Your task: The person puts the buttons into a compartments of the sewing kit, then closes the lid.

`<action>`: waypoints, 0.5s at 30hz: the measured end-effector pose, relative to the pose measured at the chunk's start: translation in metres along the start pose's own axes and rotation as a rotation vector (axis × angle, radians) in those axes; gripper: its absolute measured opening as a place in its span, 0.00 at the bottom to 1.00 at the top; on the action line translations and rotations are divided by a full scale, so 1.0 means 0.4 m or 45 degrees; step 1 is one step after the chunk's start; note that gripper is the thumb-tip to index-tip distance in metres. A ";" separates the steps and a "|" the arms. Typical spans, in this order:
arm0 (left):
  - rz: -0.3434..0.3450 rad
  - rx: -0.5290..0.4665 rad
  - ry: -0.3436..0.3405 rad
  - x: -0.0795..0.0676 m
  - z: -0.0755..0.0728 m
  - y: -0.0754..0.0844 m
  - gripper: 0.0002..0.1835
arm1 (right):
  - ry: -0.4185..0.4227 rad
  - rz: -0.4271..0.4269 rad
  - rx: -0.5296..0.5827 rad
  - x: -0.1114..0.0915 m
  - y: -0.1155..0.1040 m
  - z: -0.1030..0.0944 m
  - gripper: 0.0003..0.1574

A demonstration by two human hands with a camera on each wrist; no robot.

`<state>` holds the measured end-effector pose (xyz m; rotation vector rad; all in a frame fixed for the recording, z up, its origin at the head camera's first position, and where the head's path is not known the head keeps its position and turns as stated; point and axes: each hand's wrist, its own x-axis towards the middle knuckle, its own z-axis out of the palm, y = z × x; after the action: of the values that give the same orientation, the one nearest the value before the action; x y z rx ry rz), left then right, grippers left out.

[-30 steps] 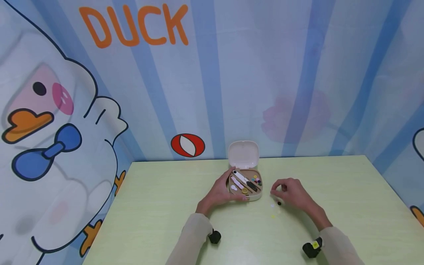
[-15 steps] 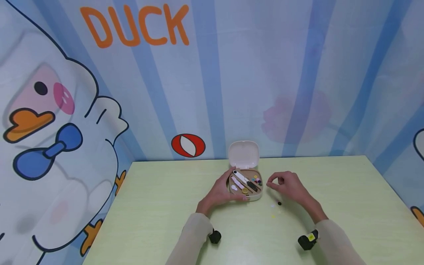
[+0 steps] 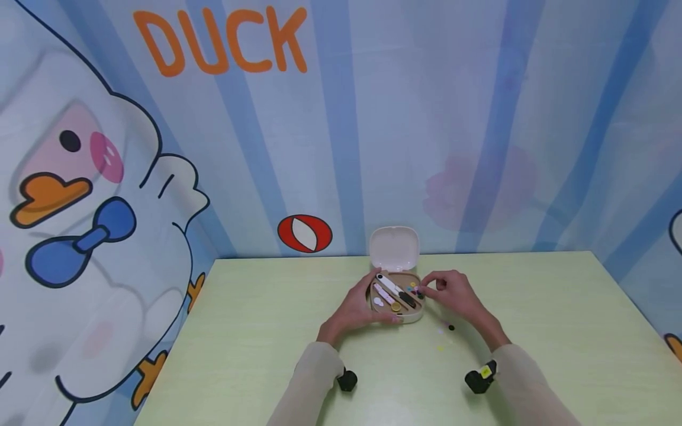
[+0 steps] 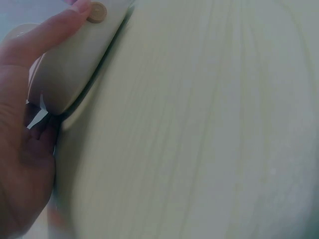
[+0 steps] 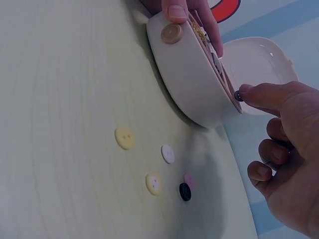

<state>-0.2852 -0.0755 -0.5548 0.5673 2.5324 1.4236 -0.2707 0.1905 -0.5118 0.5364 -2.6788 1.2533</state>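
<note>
A small cream sewing box (image 3: 411,318) stands with its lid (image 3: 394,248) up near the table's back edge. My left hand (image 3: 354,307) grips it from the left, thumb at the front beside a tan button (image 5: 172,34) on its wall. Inside are a white-and-black slim tool (image 3: 396,291), a pink slim tool (image 3: 382,294), a gold round piece (image 3: 396,307) and several coloured buttons (image 3: 412,286) on the right. My right hand (image 3: 453,291) is at the box's right rim, thumb and forefinger pinching a small dark button (image 5: 238,95), its other fingers curled.
On the pale table (image 3: 256,331), right of and in front of the box, lie loose buttons: a black one (image 5: 185,191), a pink one (image 5: 189,180), a white one (image 5: 168,154) and two yellowish ones (image 5: 124,137). A duck-print curtain (image 3: 394,118) hangs behind.
My right hand has moved left and slightly up from above the loose buttons to the box's right compartment. The left hand keeps its grip on the box.
</note>
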 end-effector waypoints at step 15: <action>-0.019 0.002 -0.007 -0.003 -0.001 0.003 0.65 | -0.015 0.105 0.029 0.051 -0.010 0.039 0.07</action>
<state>-0.2840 -0.0756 -0.5537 0.5505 2.5283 1.4138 -0.2878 0.1708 -0.5136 0.4424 -2.7253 1.3076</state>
